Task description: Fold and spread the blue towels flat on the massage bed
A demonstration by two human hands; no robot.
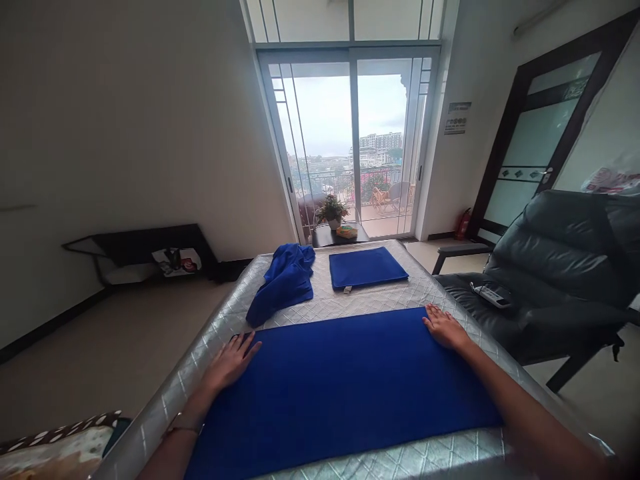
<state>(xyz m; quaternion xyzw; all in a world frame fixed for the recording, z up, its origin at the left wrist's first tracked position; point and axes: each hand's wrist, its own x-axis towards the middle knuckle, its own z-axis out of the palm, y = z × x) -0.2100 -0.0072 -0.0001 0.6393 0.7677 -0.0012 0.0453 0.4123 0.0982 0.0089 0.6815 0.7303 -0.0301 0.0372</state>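
A blue cloth (345, 380) lies spread flat across the near part of a quilted mattress (320, 303). On its far left corner rests my left hand (231, 360), palm down with the fingers spread. My right hand (445, 328) lies flat on the far right corner, fingers stretched out. Beyond the spread cloth, a folded blue cloth (369, 268) forms a neat rectangle with a small white tag at its near edge. To the left of that, a crumpled blue cloth (287, 280) sits in a loose heap near the mattress's far left side.
A black recliner (550, 260) with a remote-like device (493, 295) on its seat stands to the right. Behind the mattress is a small table with a potted plant (332, 211). A low black rack (155, 257) is by the left wall.
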